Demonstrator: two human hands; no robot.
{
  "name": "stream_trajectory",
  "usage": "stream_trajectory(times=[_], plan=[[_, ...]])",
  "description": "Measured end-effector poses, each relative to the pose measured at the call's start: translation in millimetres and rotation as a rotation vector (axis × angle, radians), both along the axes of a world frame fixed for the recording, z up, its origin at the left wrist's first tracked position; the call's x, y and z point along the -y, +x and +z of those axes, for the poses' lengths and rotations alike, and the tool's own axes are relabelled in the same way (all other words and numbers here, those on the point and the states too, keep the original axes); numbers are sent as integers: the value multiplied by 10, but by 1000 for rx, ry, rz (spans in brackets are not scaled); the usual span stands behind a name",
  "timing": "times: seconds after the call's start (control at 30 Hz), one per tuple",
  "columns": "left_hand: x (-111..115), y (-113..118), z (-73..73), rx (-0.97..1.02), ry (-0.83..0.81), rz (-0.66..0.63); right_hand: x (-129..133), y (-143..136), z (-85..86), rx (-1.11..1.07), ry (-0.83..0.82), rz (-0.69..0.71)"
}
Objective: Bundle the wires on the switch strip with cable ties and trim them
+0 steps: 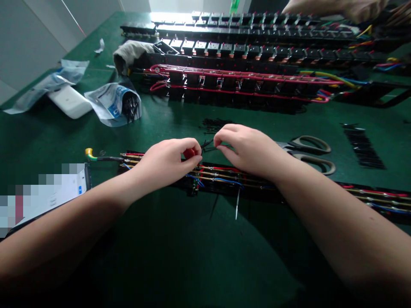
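Across the green table lies a long black strip with brass-coloured rods and red and blue wires. My left hand is over its left part, thumb and forefinger curled together near thin black ties; whatever they pinch is too small to make out. Just to the right, my right hand pinches a thin black cable tie between thumb and forefinger. A pale tie end sticks out from the strip's near side. Behind my hands lies a pile of black ties. Scissors lie partly under my right forearm.
Several black assemblies with red wires fill the back. At left are a bag of black ties, a white box and a phone. More ties lie at right. Another person's hand is at the upper right.
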State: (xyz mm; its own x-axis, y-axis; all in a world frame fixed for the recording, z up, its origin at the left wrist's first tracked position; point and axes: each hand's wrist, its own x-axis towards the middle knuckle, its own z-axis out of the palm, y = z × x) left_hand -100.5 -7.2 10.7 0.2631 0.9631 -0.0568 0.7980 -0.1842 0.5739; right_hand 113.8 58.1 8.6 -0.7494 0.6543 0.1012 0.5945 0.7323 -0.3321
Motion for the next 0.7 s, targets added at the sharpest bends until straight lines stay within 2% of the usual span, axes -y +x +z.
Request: stream_trajectory(times=[0.07,0.17,0.23,0.3,0.5,0.7], plan=[[-4,-8,-5,12,-12,0,74,-10,103,-226,-82,-65],[-9,-16,-9,33,-28,11,211,-64,234,-602,-412,-126],[-10,-17,-6,53,-33,15,279,-115,246,-772,-635,-158],[-9,-17,0,65,-32,10,305,-162,190,-877,-778,-196],[-8,-22,11,117,-15,-3,236,-224,-50,-1031,-957,-260],[16,-8,33,266,56,24,237,-245,-59,-1048,-1056,-305]])
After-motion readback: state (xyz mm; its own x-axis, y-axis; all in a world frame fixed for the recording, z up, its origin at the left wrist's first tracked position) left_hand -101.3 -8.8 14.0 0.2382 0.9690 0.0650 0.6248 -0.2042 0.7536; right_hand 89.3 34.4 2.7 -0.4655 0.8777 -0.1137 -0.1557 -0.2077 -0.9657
